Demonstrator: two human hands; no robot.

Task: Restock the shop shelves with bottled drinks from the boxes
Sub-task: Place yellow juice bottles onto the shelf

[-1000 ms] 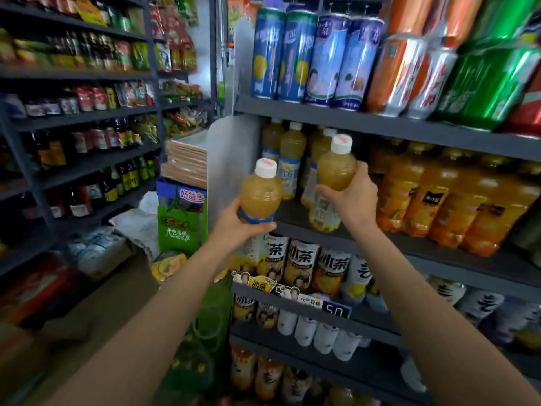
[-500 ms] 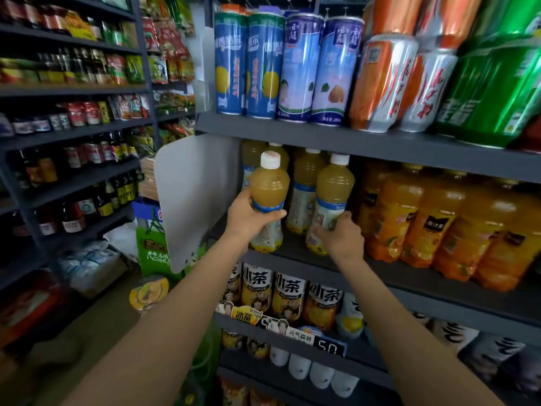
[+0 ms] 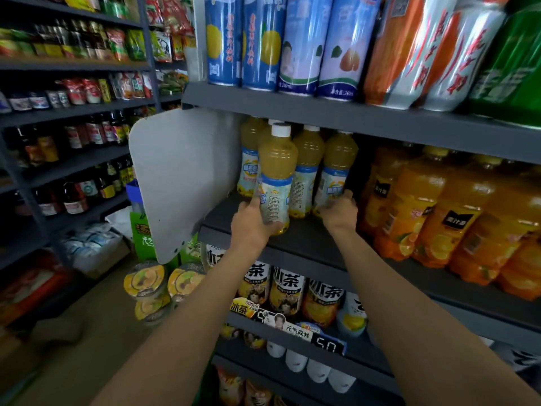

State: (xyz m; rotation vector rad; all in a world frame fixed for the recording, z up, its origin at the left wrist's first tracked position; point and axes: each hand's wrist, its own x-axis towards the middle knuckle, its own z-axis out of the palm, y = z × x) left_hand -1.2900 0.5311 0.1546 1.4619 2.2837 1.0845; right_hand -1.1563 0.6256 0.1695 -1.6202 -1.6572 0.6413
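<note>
A yellow juice bottle with a white cap and blue-white label stands at the front of the grey middle shelf; my left hand grips its lower part. My right hand is closed around the base of a second matching bottle, standing further back to the right. Two or three more bottles of the same drink stand behind and between them.
A grey end panel borders the shelf on the left. Orange juice bottles fill the shelf's right side. Tall cans stand on the shelf above, tea bottles below. Another shelving unit lines the aisle at left.
Both hands moved forward and down, carrying the bottles onto the middle shelf. The right-hand bottle now stands deeper in the row; the left-hand bottle rests near the front edge.
</note>
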